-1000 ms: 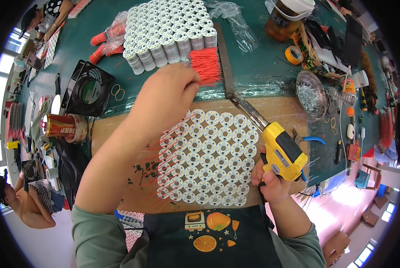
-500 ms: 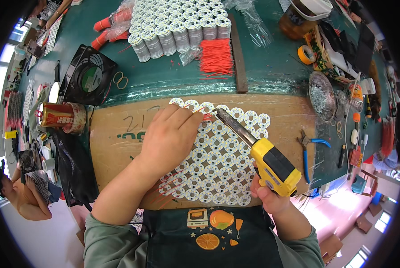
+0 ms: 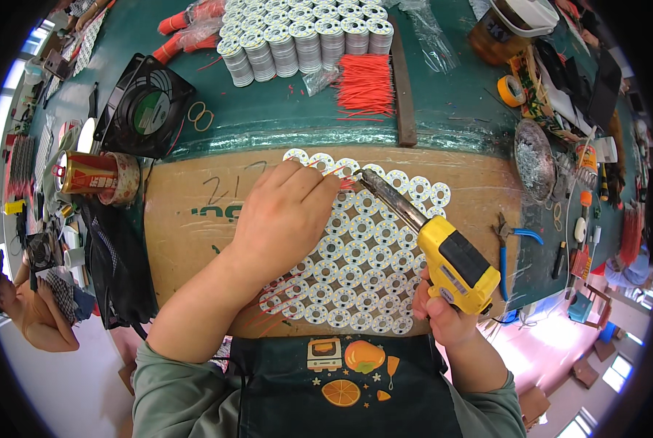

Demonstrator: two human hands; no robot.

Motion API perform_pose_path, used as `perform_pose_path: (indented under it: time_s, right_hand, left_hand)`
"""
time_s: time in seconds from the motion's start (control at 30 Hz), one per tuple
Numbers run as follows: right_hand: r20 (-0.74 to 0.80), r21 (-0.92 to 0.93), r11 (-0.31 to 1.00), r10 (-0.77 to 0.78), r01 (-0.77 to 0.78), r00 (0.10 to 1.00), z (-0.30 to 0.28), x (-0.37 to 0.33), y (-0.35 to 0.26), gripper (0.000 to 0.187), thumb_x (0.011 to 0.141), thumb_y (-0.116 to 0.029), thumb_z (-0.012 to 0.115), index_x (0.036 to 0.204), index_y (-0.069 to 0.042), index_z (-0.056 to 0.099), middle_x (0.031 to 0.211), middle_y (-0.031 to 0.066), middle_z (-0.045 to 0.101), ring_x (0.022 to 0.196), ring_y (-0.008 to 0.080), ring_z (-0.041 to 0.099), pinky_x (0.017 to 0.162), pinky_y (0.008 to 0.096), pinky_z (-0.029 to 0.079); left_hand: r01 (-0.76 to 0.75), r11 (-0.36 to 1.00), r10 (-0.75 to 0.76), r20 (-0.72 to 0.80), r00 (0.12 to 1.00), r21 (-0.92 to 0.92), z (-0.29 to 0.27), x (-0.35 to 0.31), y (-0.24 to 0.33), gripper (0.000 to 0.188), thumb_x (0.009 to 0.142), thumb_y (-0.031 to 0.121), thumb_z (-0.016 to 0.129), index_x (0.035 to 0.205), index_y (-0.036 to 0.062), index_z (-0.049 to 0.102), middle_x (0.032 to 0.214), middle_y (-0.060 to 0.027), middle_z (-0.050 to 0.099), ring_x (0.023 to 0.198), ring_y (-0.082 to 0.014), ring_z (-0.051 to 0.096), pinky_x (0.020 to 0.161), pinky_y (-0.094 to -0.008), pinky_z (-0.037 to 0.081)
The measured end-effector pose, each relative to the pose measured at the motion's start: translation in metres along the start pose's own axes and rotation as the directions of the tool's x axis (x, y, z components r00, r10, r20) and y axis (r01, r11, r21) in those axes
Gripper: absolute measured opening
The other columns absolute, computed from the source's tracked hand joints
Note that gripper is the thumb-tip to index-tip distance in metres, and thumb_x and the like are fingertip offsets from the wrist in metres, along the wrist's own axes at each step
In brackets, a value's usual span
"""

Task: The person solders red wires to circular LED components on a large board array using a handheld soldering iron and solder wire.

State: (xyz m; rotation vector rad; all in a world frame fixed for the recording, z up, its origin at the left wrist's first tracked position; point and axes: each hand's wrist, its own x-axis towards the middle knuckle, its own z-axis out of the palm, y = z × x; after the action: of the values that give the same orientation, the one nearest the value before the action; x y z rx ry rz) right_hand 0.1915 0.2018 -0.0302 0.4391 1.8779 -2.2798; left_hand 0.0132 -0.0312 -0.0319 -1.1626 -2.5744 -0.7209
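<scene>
A sheet of round white LED circuit boards [image 3: 355, 252] lies on brown cardboard in front of me. My left hand [image 3: 286, 208] covers part of its upper left, fingers closed and pointing to the far rows. Thin red wires [image 3: 346, 182] stick out by its fingertips; their held ends are hidden. My right hand [image 3: 443, 315] is wrapped round the handle of a yellow and black soldering gun [image 3: 458, 266]. The gun's metal tip meets the sheet near the far row, right beside the left fingertips. More red wires [image 3: 279, 296] lie across the boards at the lower left.
Beyond the cardboard [image 3: 195, 248] stand stacked round boards [image 3: 297, 47], a pile of red wires [image 3: 366, 84] and a metal bar [image 3: 405, 95]. A black fan [image 3: 144, 109] and red can [image 3: 85, 173] are left; blue pliers [image 3: 503, 248] and a metal dish [image 3: 534, 160] right.
The whole view has shifted slightly. My left hand and the soldering gun keep nearly the same place over the far rows of boards.
</scene>
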Motion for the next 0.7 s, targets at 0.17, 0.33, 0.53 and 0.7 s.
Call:
perform_pose_path:
  time_s: [0.17,0.33,0.53,0.7]
  right_hand:
    - [0.008,-0.04,0.999,-0.017,0.018,1.0,-0.001,0.001,-0.001,0.055,0.086,-0.03,0.074,0.123,0.002,0.05,0.07,0.0051,0.049,0.059,0.0145,0.049,0.053,0.0295,0.042]
    - [0.012,-0.04,0.999,-0.024,0.025,1.0,0.001,0.003,-0.002,0.057,0.086,-0.03,0.074,0.124,0.003,0.049,0.071,0.0049,0.049,0.059,0.014,0.049,0.053,0.0285,0.042]
    - [0.021,0.07,0.998,0.006,-0.007,1.0,-0.001,0.001,-0.004,0.074,0.085,-0.039,0.077,0.137,0.003,0.044,0.072,0.0038,0.05,0.059,0.013,0.049,0.053,0.0275,0.042]
    - [0.028,0.259,0.965,0.038,-0.044,0.999,0.006,0.0,-0.013,0.088,0.079,-0.046,0.084,0.141,0.001,0.042,0.075,0.0029,0.051,0.063,0.0134,0.052,0.057,0.0277,0.045]
  left_hand:
    - [0.008,1.0,-0.008,0.012,1.0,0.011,0.0,0.0,0.001,0.028,0.075,0.002,0.072,0.103,0.0039,0.069,0.087,-0.0075,0.063,0.083,-0.0269,0.061,0.078,-0.0393,0.052]
    - [-0.003,1.0,0.003,-0.009,1.0,0.003,0.001,0.0,0.0,0.028,0.075,0.001,0.071,0.102,0.0036,0.069,0.088,-0.0079,0.063,0.084,-0.0271,0.061,0.078,-0.0398,0.052]
    - [-0.003,1.0,0.004,-0.008,1.0,0.008,0.0,0.0,0.001,0.027,0.075,0.001,0.071,0.102,0.0034,0.069,0.088,-0.0082,0.063,0.084,-0.0277,0.061,0.078,-0.04,0.052]
    - [0.037,0.999,-0.036,-0.025,0.999,0.002,0.0,-0.001,0.004,0.028,0.075,0.0,0.071,0.103,0.0036,0.068,0.091,-0.0089,0.063,0.084,-0.0289,0.061,0.078,-0.0407,0.051]
